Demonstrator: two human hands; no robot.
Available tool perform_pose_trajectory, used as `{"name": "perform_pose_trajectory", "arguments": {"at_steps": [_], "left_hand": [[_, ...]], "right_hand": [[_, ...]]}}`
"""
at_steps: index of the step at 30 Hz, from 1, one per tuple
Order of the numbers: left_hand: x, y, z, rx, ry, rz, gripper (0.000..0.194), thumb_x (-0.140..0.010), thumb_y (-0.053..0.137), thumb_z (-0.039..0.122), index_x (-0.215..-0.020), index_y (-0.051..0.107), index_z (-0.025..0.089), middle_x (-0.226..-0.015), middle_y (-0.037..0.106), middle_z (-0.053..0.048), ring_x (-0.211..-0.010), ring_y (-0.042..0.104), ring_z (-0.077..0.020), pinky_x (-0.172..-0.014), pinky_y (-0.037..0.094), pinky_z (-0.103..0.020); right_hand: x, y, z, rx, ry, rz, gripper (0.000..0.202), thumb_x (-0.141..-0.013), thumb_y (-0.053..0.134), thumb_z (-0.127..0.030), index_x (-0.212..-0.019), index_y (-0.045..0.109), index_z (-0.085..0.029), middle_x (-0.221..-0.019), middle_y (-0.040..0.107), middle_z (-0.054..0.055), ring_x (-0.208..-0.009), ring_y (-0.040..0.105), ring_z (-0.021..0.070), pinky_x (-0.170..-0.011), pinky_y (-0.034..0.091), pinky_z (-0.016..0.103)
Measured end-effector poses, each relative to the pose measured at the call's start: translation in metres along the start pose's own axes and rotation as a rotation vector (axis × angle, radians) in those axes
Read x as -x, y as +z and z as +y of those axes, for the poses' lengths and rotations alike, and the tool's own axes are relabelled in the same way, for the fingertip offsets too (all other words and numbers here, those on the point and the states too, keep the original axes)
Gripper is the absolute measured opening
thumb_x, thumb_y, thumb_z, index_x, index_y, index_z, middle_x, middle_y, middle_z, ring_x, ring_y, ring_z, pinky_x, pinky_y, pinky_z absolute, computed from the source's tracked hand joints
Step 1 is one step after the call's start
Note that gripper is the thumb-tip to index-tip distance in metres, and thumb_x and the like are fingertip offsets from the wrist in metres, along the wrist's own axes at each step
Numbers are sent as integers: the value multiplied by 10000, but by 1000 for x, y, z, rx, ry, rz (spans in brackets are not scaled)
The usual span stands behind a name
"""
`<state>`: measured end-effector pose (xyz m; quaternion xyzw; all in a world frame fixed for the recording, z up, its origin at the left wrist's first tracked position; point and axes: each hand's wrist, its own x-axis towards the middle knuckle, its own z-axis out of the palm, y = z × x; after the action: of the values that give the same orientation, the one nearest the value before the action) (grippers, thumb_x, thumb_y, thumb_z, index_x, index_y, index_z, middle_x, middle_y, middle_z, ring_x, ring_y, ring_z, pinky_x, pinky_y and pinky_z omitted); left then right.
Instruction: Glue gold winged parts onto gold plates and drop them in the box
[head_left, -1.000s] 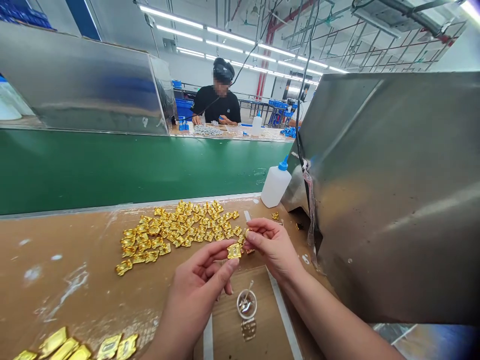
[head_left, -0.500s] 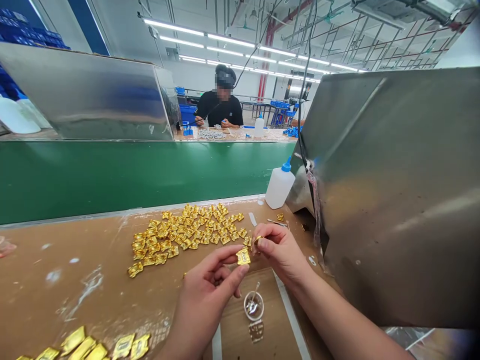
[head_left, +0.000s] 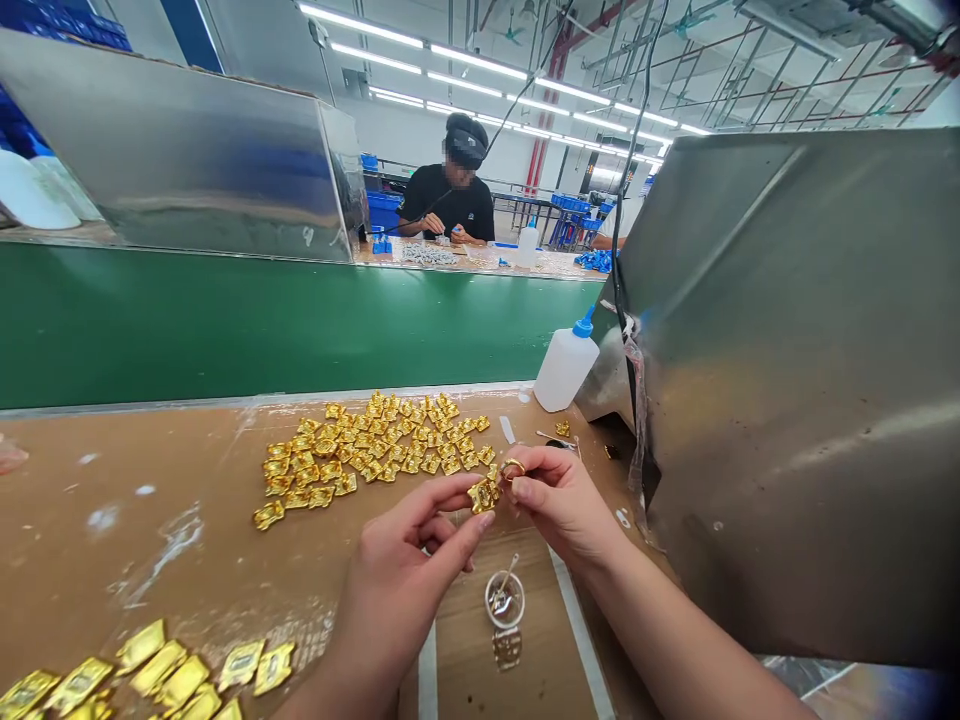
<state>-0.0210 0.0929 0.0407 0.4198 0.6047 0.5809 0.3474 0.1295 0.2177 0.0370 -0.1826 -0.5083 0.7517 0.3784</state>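
Note:
Between the fingertips and thumb of my left hand (head_left: 412, 560) is a small shiny gold-coloured metal piece (head_left: 482, 496). My right hand (head_left: 562, 505) pinches a gold ring (head_left: 512, 468) close beside it; whether the two touch I cannot make out. Both hands hover over the work table. Below them stands a small white cup (head_left: 490, 603) with a thin stick (head_left: 511, 570) in it. A spread of similar small gold pieces (head_left: 375, 445) lies beyond my left hand, and larger flat gold pieces (head_left: 157, 665) lie at the lower left.
A white bottle with a blue tip (head_left: 566, 370) stands at the table's far edge. A large metal panel (head_left: 795, 400) rises on the right, with a cable (head_left: 619, 250) beside it. Past the table runs a green belt (head_left: 285, 325). A co-worker (head_left: 450, 205) sits opposite.
The gold piece in my left hand has been turned, showing a different face. The ring in my right hand is tilted more upright and shows clearly. My view has shifted slightly.

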Motion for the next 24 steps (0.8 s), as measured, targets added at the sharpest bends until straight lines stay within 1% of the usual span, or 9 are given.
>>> {"name": "perform_pose_trajectory", "arguments": {"at_steps": [2,5,8,11,14,19,21,24], "left_hand": [[0,0,1,10,4,-10,335,-881,826,408,-1184,789,270,-952,785,-43,-609,666,-123,-615,558,-235],[0,0,1,17,8,-16,313,-888,819,403,-1176,791,283,-1012,794,-41,-602,656,-114,-591,547,-224],[-1,-1,2,-27,41,-2,304,-899,810,386,-1187,789,293,-979,804,-28,-594,673,-121,-579,548,-226],[-1,-3,1,-118,116,18,290,-918,794,345,-1205,786,302,-885,806,-5,-630,722,-147,-615,572,-241],[0,-4,-1,-196,197,25,286,-937,779,326,-1222,780,303,-862,811,3,-708,767,-181,-676,609,-266],[-2,-4,-4,-246,248,46,261,-937,784,298,-1198,788,298,-1006,831,-17,-804,796,-213,-788,649,-321],[-3,-4,-5,-244,250,49,261,-934,787,274,-1193,788,310,-1051,829,-9,-821,799,-206,-800,654,-316],[-3,-3,-6,-224,266,44,267,-933,788,248,-1194,787,306,-1056,828,-5,-837,802,-200,-804,663,-306]], "right_hand": [[0,-1,0,52,-52,-18,196,-735,964,-362,-815,827,-247,-822,691,-1,-678,571,111,-629,447,246],[2,-3,-2,197,-153,-67,124,-807,915,-322,-812,816,-248,-824,694,7,-759,592,142,-724,455,282],[4,-1,-5,326,-194,-100,164,-853,872,-360,-799,790,-228,-808,674,15,-767,578,161,-736,438,305],[5,3,-6,372,-168,-92,263,-894,822,-429,-772,752,-207,-794,651,19,-755,559,164,-721,425,306],[5,4,-3,381,-119,-72,295,-907,806,-446,-768,727,-198,-798,640,19,-747,539,159,-704,411,297],[6,2,5,345,-86,-55,298,-933,786,-435,-767,711,-199,-767,593,-2,-681,446,133,-666,364,282],[7,1,7,348,-79,-63,301,-937,782,-435,-761,710,-201,-755,585,-4,-678,437,135,-665,359,284],[7,1,8,370,-71,-64,315,-932,784,-448,-748,709,-203,-748,585,-1,-679,439,141,-661,356,287]]}}
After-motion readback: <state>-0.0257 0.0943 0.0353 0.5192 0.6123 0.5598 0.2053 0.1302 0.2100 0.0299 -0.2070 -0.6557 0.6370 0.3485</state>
